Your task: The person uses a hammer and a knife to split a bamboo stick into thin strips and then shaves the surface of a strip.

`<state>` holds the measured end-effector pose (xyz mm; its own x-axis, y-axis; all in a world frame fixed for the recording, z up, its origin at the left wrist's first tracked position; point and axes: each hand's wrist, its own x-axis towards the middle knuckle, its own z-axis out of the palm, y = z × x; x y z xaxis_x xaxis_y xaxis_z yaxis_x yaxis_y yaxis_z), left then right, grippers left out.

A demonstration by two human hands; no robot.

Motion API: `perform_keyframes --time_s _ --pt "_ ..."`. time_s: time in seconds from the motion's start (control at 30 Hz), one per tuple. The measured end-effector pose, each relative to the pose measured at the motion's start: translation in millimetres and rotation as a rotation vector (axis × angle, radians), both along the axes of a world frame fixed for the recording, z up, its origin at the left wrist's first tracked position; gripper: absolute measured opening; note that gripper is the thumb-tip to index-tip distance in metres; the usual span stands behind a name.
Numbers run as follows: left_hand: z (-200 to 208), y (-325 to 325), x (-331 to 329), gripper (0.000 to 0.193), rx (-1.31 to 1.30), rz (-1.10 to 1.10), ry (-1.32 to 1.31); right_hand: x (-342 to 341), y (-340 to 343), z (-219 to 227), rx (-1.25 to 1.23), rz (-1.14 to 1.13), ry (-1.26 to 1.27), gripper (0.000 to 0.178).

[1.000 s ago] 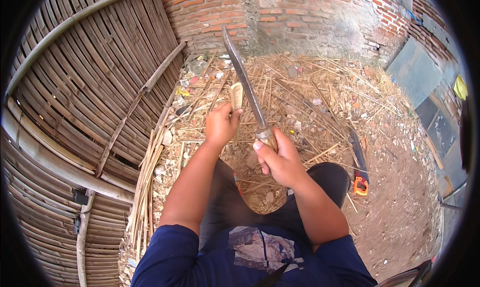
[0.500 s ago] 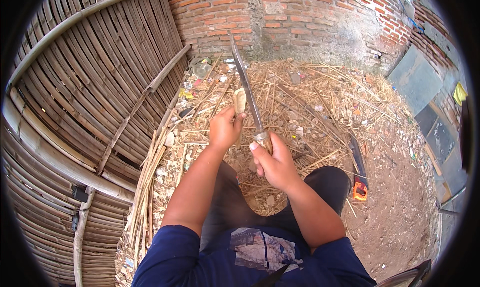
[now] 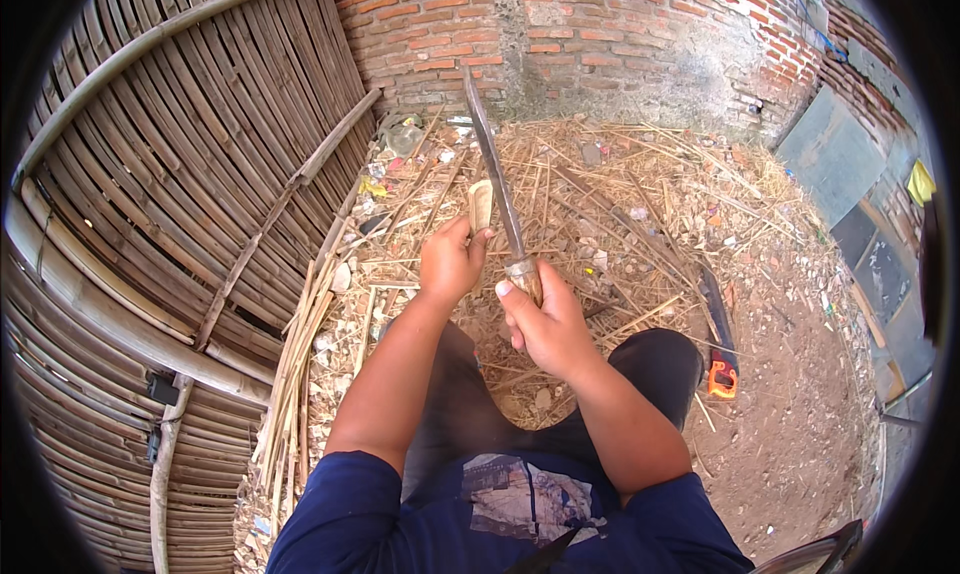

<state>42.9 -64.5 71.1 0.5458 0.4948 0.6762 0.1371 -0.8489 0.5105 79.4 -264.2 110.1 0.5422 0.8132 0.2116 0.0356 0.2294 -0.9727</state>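
Note:
My left hand [image 3: 450, 262] grips a short pale piece of bamboo [image 3: 481, 205] that stands upright out of the fist. My right hand [image 3: 545, 324] is closed on the wooden handle of a long knife [image 3: 492, 169]. Its narrow blade points up and away, just to the right of the bamboo piece and close beside it. Both forearms reach forward over my dark trousers, above ground strewn with bamboo shavings.
A woven bamboo panel [image 3: 150, 204] with round poles fills the left. Thin bamboo strips [image 3: 300, 364] lie bundled along its edge. A hand saw with an orange handle [image 3: 720, 359] rests on the dirt at right. A brick wall [image 3: 600, 34] stands behind.
Both hands have drifted slightly up and left together. The knife blade has tilted a little more upright beside the bamboo piece.

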Motion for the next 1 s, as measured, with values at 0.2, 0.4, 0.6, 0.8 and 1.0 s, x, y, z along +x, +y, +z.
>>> perform_keyframes --time_s 0.2,0.4,0.6,0.8,1.0 --pt "3.4 -6.4 1.1 0.020 -0.027 -0.010 -0.009 1.0 0.1 -1.5 -0.006 -0.009 -0.001 0.031" --pt "3.1 -6.6 0.8 0.018 0.021 0.006 0.023 -1.1 -3.4 0.9 -0.002 0.007 0.065 0.033" --pt "4.4 -6.9 2.4 0.018 -0.017 -0.008 0.021 -0.1 -5.4 -1.7 -0.014 0.012 0.047 0.032" --pt "10.0 -20.9 1.5 0.017 -0.025 0.042 -0.152 -1.5 -4.0 1.2 -0.028 0.046 0.088 0.042" --pt "0.5 -49.8 -54.5 0.029 -0.736 -0.349 -0.236 -14.9 -0.1 3.6 0.004 -0.076 -0.046 0.079"
